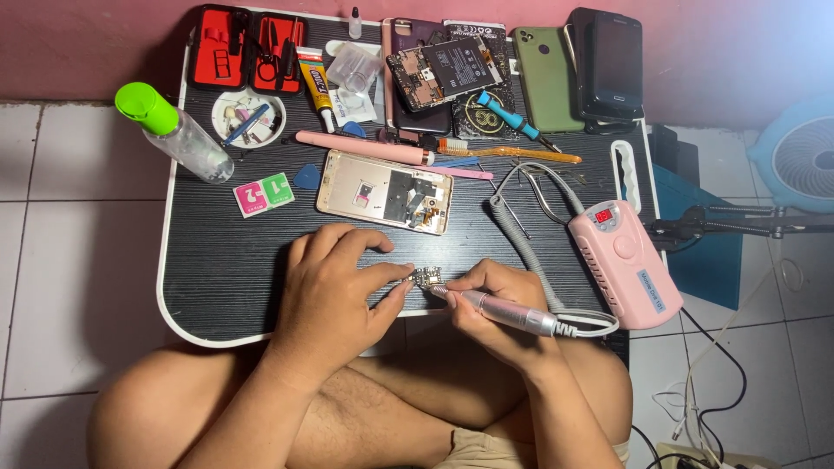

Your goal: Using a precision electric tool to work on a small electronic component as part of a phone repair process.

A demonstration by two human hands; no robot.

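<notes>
Two hands meet near the front edge of the black worktop (217, 287): the left hand (334, 291) lies palm down with its fingers curled, thumb and forefinger pinching a small circuit board (427, 277) just above the surface, while the right hand (491, 304) is wrapped like a pen grip around a pink rotary tool handpiece (504, 311). The handpiece's long axis runs from lower right to upper left, its tip pointing left at the board and touching it, its coiled cord (521, 243) trailing right toward the pink control box (624, 260). An opened gold phone (385, 192) lies just beyond the hands.
</notes>
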